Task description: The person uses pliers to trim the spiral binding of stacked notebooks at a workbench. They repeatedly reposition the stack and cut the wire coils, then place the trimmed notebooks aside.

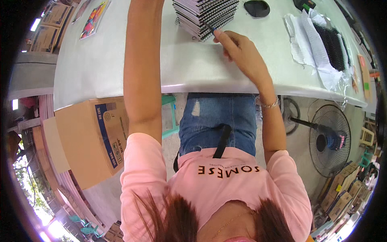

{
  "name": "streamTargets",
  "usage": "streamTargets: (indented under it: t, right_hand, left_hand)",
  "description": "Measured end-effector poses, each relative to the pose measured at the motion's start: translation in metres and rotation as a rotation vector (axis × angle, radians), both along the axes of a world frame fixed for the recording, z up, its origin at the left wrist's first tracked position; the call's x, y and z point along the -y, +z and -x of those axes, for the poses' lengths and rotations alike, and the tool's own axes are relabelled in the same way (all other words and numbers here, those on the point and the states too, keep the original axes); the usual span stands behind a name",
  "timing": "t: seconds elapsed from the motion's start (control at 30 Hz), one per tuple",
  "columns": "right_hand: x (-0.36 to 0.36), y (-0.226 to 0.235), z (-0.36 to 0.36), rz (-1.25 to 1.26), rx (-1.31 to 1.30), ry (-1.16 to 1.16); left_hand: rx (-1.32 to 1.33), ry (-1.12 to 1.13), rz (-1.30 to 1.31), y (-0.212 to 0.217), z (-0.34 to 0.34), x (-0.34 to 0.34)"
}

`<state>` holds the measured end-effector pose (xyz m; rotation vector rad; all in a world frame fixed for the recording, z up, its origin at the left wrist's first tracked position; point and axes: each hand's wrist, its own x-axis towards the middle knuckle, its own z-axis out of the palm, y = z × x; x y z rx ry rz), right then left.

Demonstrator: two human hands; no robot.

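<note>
A stack of spiral-bound notebooks [186, 24] stands on the table at the top of the view, its black coil bindings facing right and toward me. My right hand [241, 50] is at the stack's near right corner, fingers closed around a small slim dark tool [211, 28]. The tool's narrow end points at the coils; its exact kind is too small to tell. My left forearm [144, 60] stretches over the table, left of the stack, and the hand itself is beyond the upper edge.
Loose black binding coils [330, 48] lie on white paper [300, 42] at the right. A black round object [257, 8] sits beyond my right hand. A colourful printed sheet [94, 20] lies far left. Below the table are a cardboard box [86, 141] and a fan [328, 141].
</note>
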<state>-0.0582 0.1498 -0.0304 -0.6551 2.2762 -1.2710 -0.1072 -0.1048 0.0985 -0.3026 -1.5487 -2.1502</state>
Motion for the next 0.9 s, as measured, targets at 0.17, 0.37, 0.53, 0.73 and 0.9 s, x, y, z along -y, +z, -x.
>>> streamTargets:
  t: [0.17, 0.37, 0.53, 0.73, 0.9]
  right_hand:
    - [0.002, -0.039, -0.02, 0.006, -0.79, -0.241]
    - [0.007, -0.057, -0.02, 0.042, -0.882, -0.268]
    - [0.009, -0.045, -0.02, -0.02, -0.775, -0.236]
    - [-0.003, 0.0, -0.001, -0.001, -0.081, -0.004]
    - [0.004, -0.041, -0.023, -0.066, -0.891, -0.243]
  left_hand:
    - [-0.133, 0.303, 0.151, 0.0, -0.001, -0.037]
    - [-0.178, 0.408, 0.153, -0.002, 0.003, -0.037]
    - [-0.165, 0.383, 0.172, -0.001, 0.002, -0.037]
    - [-0.169, 0.321, 0.112, -0.003, 0.002, -0.037]
    - [0.001, -0.066, 0.036, -0.002, 0.032, 0.018]
